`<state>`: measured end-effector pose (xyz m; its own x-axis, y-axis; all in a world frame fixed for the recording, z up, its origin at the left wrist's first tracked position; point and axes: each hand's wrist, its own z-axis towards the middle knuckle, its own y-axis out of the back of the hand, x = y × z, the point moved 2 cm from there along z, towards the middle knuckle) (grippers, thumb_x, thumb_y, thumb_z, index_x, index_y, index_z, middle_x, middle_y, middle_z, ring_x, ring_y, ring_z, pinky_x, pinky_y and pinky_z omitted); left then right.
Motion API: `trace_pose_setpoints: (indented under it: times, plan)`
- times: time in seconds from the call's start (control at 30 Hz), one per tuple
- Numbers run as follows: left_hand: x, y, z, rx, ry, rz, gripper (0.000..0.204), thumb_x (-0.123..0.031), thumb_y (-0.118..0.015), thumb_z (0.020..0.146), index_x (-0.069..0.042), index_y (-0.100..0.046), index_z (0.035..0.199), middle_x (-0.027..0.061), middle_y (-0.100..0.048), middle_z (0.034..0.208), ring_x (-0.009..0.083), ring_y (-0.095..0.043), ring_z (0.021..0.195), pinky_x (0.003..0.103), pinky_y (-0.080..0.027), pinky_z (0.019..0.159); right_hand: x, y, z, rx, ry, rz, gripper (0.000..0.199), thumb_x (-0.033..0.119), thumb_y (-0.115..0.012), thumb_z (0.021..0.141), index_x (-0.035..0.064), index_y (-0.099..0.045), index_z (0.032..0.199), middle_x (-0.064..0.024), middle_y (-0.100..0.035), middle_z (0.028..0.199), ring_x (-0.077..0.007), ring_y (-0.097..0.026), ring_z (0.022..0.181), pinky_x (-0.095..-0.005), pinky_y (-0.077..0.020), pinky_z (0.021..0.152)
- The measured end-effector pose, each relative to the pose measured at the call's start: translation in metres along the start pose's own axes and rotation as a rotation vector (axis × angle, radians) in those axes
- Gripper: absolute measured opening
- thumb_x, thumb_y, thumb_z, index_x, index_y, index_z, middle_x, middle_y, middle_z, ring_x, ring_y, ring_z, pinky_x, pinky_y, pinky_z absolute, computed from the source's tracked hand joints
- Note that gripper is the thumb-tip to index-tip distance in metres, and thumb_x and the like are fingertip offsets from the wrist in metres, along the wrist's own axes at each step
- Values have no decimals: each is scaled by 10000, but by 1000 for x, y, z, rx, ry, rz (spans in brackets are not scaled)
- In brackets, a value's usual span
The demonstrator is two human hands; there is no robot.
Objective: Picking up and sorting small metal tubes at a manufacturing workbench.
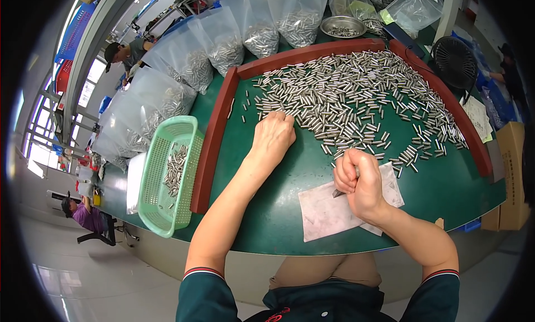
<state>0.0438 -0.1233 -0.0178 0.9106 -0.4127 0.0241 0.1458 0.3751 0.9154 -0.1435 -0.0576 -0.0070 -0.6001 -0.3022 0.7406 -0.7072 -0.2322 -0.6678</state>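
— Fingers of your left hand (273, 133) bend downward at the left part of the loose metal pins (356, 82); whether they grasp some of these, I cannot tell. Those of your right hand (363, 183) are clenched into a fist, over the stained pale sheet (326, 216).

— And where are the pins?

— Most of them lie spread on the green tabletop (267, 216), inside the red-brown border (214, 138), in front of you. Others lie in the light green basket (150, 180), on your left, outside the border.

— How do you handle them well?

— I would advise you to take only a few at one time, with light fingertips, from the edge of the pile, so that you do not scatter the others.

— What is not clear?

— Your left fingertips are hidden by the hand itself. What the right fist contains, if anything, cannot be seen; a small dark shape (337, 193) just under it is perhaps a thing, perhaps a shadow. The single pins are too small for judging their surface.
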Motion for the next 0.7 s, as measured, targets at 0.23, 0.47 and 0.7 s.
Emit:
trace_pose_setpoints:
  times: [0.23,0.47,0.7]
  plan:
    - [3,-2,-3,93,-10,-36,91,-32,-572,703,2,-489,697,145,-501,685,320,-532,637,411,-435,564,0,0,1,-17,-10,4,342,165,-346,854,82,-289,528,7,-289,458,-63,-215,404,-227,-187,384]
    - [-2,9,-4,61,9,-49,53,-5,-586,708,4,-544,739,144,-520,697,315,-542,632,383,-442,560,1,-2,1,-7,-5,4,353,172,-353,859,83,-288,524,6,-291,459,-65,-219,402,-227,-194,385]
    - [-28,28,-41,-131,302,-1032,124,23,-583,747,12,-619,866,62,-598,766,116,-570,670,229,-452,593,1,0,0,-11,-19,-7,350,175,-352,860,81,-289,528,5,-291,461,-66,-220,401,-227,-194,384]
